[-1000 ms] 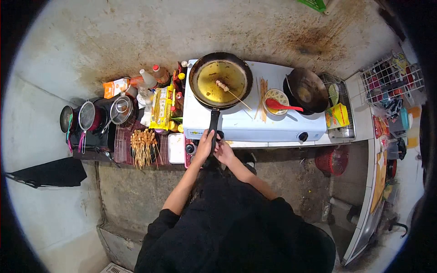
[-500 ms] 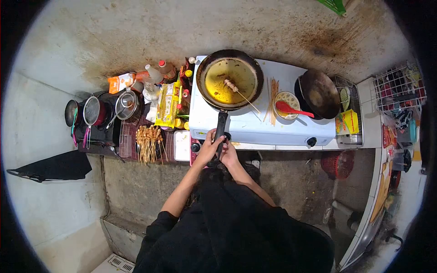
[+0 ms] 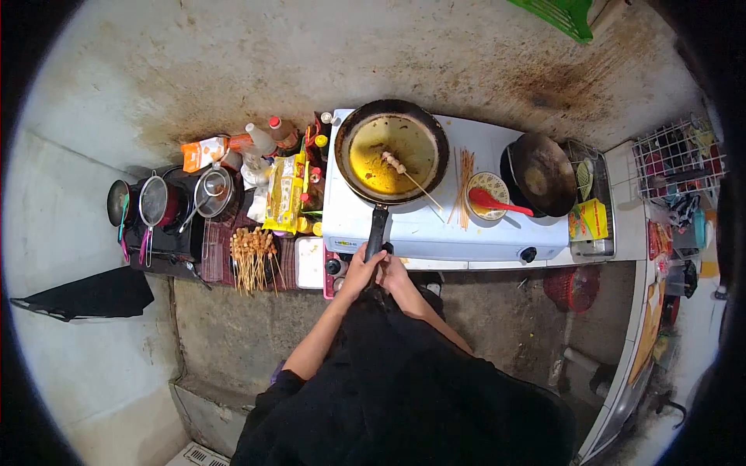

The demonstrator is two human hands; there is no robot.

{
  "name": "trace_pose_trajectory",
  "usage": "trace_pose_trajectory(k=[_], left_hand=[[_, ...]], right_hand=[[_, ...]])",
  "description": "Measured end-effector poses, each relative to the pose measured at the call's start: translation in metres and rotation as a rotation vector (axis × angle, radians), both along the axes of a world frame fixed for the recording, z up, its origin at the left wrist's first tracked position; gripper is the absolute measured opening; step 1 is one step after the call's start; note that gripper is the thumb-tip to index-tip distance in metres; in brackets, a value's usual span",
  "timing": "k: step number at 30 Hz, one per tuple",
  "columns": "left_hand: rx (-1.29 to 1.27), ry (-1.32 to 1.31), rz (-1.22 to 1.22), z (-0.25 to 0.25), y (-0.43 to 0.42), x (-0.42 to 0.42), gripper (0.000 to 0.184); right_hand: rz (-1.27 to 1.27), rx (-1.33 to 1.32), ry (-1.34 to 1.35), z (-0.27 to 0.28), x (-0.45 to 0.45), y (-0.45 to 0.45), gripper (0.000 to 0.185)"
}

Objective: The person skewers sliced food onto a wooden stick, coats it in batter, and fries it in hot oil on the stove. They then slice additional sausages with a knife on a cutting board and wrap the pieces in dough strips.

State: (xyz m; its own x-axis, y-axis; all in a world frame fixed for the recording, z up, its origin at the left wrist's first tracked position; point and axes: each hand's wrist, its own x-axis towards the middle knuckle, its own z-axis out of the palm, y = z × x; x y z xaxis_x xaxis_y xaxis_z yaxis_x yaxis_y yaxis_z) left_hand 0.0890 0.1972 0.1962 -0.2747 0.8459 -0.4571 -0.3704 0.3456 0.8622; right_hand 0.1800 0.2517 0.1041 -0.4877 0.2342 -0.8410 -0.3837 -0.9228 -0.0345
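A dark frying pan (image 3: pixel 353 186) with yellow oil sits on the white gas stove (image 3: pixel 458 233). One meat skewer (image 3: pixel 395 163) lies in the oil, its stick reaching over the pan's right rim. My left hand (image 3: pixel 359 273) is closed around the lower part of the black pan handle (image 3: pixel 378 225), thumb across it. Close on the handle's right side is my right hand (image 3: pixel 395 277), just below a dark stove knob (image 3: pixel 388 248). Its fingertips are partly hidden, so I cannot tell whether they grip anything.
Bare skewer sticks (image 3: pixel 465 186) and a patterned bowl (image 3: pixel 479 213) with a red spoon (image 3: pixel 501 204) lie right of the pan. Beyond stands a dark wok (image 3: pixel 536 175). At left are a pile of meat skewers (image 3: pixel 252 252), bottles (image 3: pixel 284 133), a yellow packet (image 3: pixel 284 194) and strainers (image 3: pixel 214 193).
The view has tilted up slightly, so the stove and pan appear lower. Both hands stay at the pan handle, and the skewer remains in the oil.
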Motion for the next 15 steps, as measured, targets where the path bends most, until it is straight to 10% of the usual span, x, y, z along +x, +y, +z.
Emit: trace_pose_trajectory(k=[2, 15], left_hand=[[-0.005, -0.015, 0.018, 0.006, 0.003, -0.002, 0.030], [0.095, 0.028, 0.076, 0.021, -0.008, -0.015, 0.024]], right_hand=[[-0.070, -0.001, 0.508, -0.040, 0.010, 0.000, 0.019], [-0.114, 0.039, -0.238, -0.008, -0.026, -0.006, 0.021]])
